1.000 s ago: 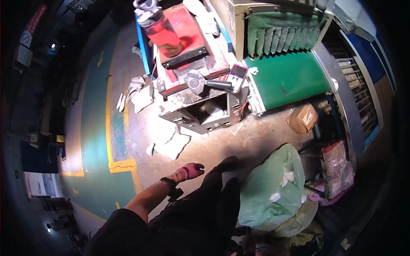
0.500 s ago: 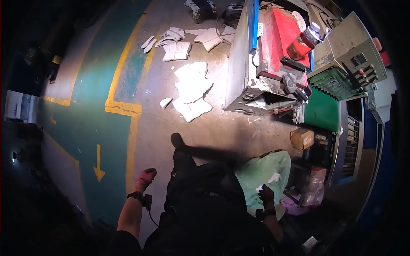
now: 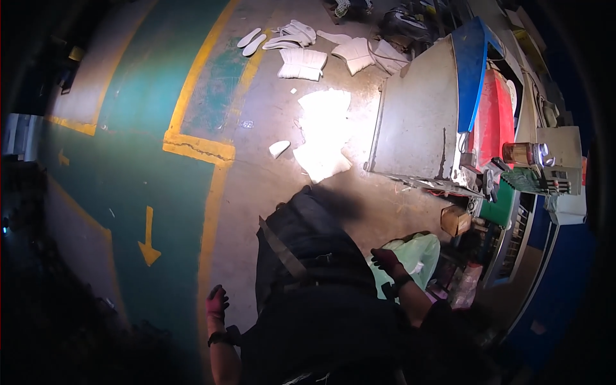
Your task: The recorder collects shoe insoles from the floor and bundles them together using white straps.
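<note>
My left hand, in a red glove, hangs low at my left side above the floor beside the yellow line. Its fingers are curled in and nothing shows in them. My right hand, gloved in dark red, is held in front of a pale green plastic bag, apparently apart from it. The fingers there are curled too, with no object visible. Farther ahead on the floor lie white stacked pieces, washed out by bright light. A small white rounded piece lies beside them.
A grey machine cabinet with a blue edge stands ahead right, with a red cover and a bottle. A cardboard box sits near a green belt. White insole-shaped pieces lie far ahead. A green floor lane runs left.
My view has shifted, and the machine now appears farther right. My left hand is lower in view; my right hand is higher and slightly left. My body leans over the floor ahead.
</note>
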`<state>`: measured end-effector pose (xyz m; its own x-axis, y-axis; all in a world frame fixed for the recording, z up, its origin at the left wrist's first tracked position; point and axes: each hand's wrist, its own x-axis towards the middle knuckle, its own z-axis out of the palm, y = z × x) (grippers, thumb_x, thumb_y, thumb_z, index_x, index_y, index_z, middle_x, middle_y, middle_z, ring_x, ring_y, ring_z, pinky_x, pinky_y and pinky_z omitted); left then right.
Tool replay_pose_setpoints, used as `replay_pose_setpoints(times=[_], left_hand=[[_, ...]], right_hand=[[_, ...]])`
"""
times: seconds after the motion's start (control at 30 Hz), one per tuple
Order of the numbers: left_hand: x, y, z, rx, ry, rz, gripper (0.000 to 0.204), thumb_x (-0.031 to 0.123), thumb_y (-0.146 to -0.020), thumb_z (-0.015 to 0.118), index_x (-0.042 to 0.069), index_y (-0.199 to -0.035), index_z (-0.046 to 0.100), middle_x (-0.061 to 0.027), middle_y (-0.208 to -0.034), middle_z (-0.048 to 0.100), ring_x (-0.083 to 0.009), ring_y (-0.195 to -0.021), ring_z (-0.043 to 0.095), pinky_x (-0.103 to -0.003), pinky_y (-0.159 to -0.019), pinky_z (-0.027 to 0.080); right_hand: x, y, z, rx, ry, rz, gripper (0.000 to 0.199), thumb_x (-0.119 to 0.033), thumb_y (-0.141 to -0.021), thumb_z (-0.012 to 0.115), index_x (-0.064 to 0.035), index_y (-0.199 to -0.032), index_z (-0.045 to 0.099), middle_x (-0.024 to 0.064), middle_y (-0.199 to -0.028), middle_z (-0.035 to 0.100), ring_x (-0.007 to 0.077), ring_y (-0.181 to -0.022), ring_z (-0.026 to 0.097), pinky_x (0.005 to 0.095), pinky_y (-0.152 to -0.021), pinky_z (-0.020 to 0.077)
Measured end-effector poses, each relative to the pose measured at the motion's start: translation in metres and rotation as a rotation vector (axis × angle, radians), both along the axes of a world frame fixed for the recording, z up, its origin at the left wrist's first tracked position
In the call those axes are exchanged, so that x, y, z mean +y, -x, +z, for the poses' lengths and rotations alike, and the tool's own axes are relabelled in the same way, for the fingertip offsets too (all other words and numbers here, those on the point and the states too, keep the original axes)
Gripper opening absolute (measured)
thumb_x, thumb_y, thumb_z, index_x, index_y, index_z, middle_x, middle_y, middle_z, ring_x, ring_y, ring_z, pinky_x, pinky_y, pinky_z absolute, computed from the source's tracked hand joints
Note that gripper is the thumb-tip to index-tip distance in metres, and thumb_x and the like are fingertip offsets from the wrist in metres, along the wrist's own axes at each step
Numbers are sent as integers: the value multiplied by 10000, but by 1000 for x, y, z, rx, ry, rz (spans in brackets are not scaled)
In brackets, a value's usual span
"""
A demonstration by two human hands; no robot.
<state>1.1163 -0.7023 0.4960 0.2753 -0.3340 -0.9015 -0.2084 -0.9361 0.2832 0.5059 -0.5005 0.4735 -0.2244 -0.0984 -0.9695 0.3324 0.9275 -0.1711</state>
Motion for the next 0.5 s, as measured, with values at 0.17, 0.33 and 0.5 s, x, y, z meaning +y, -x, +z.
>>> replay_pose_setpoints(times=[0.17, 0.33, 0.5], left_hand=[[-124, 32, 13, 64, 88, -51, 461, 290, -896, 660, 116, -1318, 592, -68, -1099, 659, -231, -888, 657, -364, -729, 524], [-260, 45, 17, 97, 179, -93, 426, 226, -915, 659, 77, -1309, 592, -47, -1044, 662, -173, -839, 637, -324, -703, 510], [-366, 27, 11, -78, 68, 179, 468, 238, -889, 663, 97, -1326, 576, -121, -1093, 665, -263, -826, 669, -391, -655, 533]], right_hand=[[-89, -26, -30, -11, 7, 98, 474, -491, -893, 608, -71, -1100, 684, 71, -911, 703, 191, -737, 658, 340, -656, 516], [-200, -17, -93, 72, 235, 467, 461, -480, -892, 608, -58, -1052, 702, 72, -830, 706, 187, -744, 663, 341, -680, 519], [-428, 40, -73, 69, 15, 354, 385, -391, -877, 616, -15, -939, 672, 110, -815, 701, 207, -700, 653, 346, -686, 512]])
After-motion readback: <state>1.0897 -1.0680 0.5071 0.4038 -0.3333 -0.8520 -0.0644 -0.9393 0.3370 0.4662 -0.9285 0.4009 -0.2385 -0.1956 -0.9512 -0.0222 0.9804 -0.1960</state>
